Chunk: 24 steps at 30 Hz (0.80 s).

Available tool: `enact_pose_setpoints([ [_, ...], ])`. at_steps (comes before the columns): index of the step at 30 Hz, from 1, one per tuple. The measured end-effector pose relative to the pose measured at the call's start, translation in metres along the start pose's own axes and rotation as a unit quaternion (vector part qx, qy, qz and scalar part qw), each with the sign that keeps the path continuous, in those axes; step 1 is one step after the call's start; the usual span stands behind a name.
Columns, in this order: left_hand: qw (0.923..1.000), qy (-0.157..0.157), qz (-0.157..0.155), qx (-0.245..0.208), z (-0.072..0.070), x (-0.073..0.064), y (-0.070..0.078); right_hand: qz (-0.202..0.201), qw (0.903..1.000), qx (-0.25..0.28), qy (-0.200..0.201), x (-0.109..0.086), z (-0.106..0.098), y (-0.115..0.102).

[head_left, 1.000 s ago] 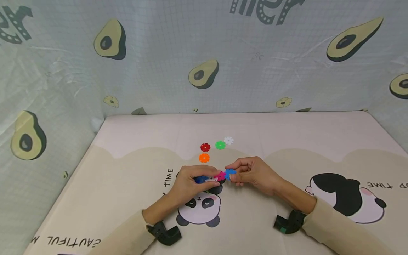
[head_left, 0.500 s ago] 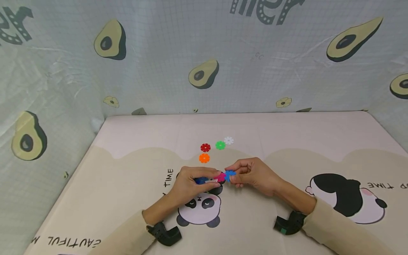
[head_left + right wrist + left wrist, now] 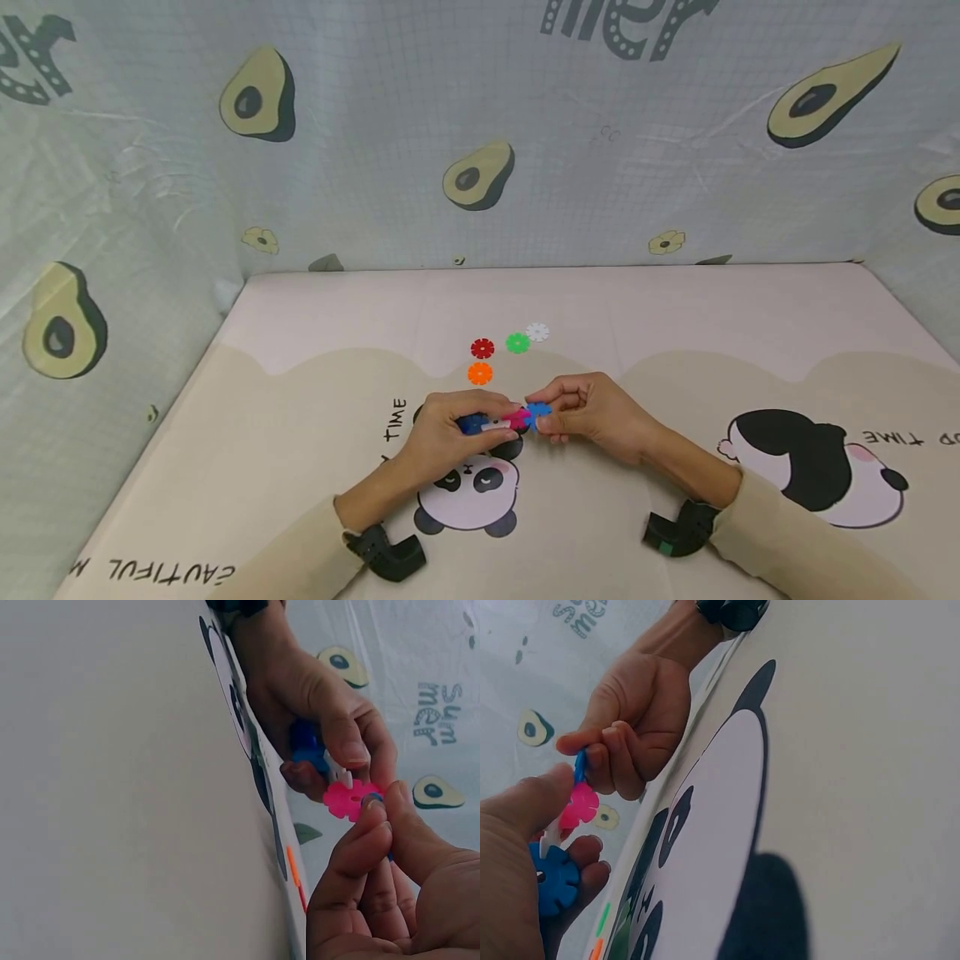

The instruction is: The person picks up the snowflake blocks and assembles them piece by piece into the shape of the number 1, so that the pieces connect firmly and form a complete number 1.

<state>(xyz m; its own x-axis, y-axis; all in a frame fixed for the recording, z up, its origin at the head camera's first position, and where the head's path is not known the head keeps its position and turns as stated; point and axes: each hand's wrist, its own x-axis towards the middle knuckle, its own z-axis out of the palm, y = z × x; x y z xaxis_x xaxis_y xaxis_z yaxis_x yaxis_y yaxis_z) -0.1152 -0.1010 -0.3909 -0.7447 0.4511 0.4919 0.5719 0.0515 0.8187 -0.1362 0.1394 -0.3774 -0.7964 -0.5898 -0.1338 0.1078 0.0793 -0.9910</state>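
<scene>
My left hand (image 3: 438, 433) holds a short chain of notched plastic snowflake discs between thumb and fingers. In it are a dark blue disc (image 3: 472, 423), a white disc (image 3: 551, 836) mostly covered by the hand, and a pink disc (image 3: 341, 801) at the right end. With thumb and forefinger, my right hand (image 3: 600, 412) pinches a lighter blue disc (image 3: 537, 412) right at the pink disc's edge. In the left wrist view this blue disc is seen edge-on, its rim meeting the pink one. Both hands are above the table, over a printed panda.
Beyond the hands, a red disc (image 3: 482, 348), an orange disc (image 3: 480, 373), a green disc (image 3: 517, 342) and a pale white disc (image 3: 537, 332) lie flat on the table cover (image 3: 337, 317). A curtain with avocado prints (image 3: 360, 150) hangs behind the table.
My right hand has shifted slightly left, bringing the lighter blue disc closer against the pink one. The left hand and the loose discs have stayed in place.
</scene>
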Motion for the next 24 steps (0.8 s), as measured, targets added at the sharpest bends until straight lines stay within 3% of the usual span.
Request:
enact_pose_setpoints([
  [8, 0.999, 0.013, -0.01, 0.041, -0.0016, 0.0004, -0.0045, 0.01, 0.999, -0.042, 0.01, 0.0002, -0.0041, -0.0047],
  [16, 0.9979, 0.033, 0.002, 0.056, -0.0016, 0.0023, -0.0044, 0.014, 0.9996, 0.017, 0.019, -0.0008, -0.0096, -0.0075],
  [24, 0.9968, 0.032, -0.025, 0.069, -0.0016, 0.0018, -0.0003, 0.02, 0.9991, 0.014, 0.034, -0.0019, -0.0064, -0.009],
])
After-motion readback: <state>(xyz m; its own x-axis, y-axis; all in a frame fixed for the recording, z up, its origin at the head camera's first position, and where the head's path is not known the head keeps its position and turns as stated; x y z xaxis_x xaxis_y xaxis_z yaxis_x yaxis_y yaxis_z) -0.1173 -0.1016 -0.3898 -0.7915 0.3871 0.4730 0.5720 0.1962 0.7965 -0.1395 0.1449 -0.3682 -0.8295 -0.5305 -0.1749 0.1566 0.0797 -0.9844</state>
